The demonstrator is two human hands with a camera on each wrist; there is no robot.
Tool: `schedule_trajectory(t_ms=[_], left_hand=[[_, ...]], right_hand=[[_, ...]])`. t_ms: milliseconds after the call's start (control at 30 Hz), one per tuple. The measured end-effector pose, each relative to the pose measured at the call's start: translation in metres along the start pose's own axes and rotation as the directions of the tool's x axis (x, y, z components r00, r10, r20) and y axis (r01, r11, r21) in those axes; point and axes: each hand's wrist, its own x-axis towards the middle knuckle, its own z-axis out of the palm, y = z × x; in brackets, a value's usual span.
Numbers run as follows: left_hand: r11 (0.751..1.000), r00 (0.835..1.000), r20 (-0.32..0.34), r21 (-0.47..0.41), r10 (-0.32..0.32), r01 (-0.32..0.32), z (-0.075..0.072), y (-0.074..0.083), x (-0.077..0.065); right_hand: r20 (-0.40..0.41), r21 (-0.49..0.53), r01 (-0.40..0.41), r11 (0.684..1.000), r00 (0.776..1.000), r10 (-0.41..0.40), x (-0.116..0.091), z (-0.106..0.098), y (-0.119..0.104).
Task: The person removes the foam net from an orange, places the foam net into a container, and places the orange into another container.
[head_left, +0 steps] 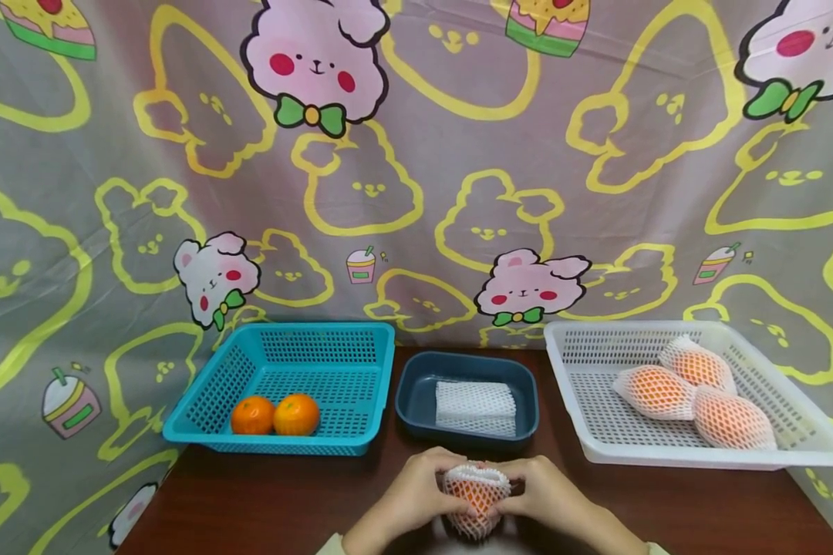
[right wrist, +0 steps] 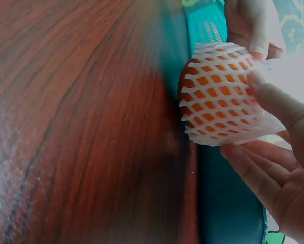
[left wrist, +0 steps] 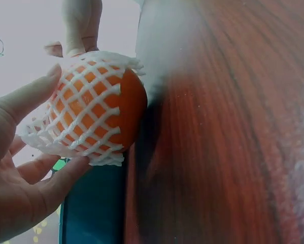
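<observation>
An orange (left wrist: 134, 109) sits partly inside a white foam net sleeve (head_left: 477, 497), low over the front of the table. Its lower end shows bare below the net's edge in the left wrist view. My left hand (head_left: 423, 493) grips the sleeve from the left, thumb on the near side and fingers behind. From the right, my right hand (head_left: 544, 493) pinches the same sleeve (right wrist: 220, 96) between thumb and fingers. Both thumbs meet near the middle of the net. The sleeve's open top rim stands up between the hands.
A dark blue tray (head_left: 416, 420) with flat white foam nets (head_left: 475, 407) lies just beyond my hands. To the left, a blue basket (head_left: 271, 445) holds two bare oranges (head_left: 296, 415). A white basket (head_left: 666, 456) at right holds three netted oranges (head_left: 733, 418). A patterned curtain (head_left: 416, 177) hangs behind.
</observation>
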Motion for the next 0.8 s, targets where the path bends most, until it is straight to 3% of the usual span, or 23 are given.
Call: schedule_trajectory(t_ms=[167,267,467,600,800], left_hand=[[1.0,0.999,-0.035,-0.006,0.024,-0.025,-0.0004,0.0008,0.0004],[0.999,0.997,-0.057,0.003,0.052,-0.051,0.0,0.0016,0.0007],[0.998,0.995,-0.086,-0.032,0.043,-0.046,-0.0008,0.0044,0.0013],[0.997,0.992,-0.113,-0.052,0.051,-0.057,-0.0016,0.0045,0.0016],[0.995,0.987,-0.136,-0.052,0.082,-0.09,-0.0014,0.0036,0.0031]], right_hand=[[-0.079,0.018,0.052,0.998,0.996,-0.051,0.0018,-0.0007,-0.0032],[-0.101,-0.006,0.047,0.999,0.994,-0.047,0.0035,-0.001,-0.005],[-0.122,-0.052,0.015,0.999,0.992,-0.021,0.0054,-0.0008,-0.0069],[-0.088,-0.024,-0.021,0.999,0.996,0.019,0.0064,-0.0022,-0.0077],[0.041,-0.036,-0.045,0.998,0.998,0.047,0.0077,-0.0033,-0.0076]])
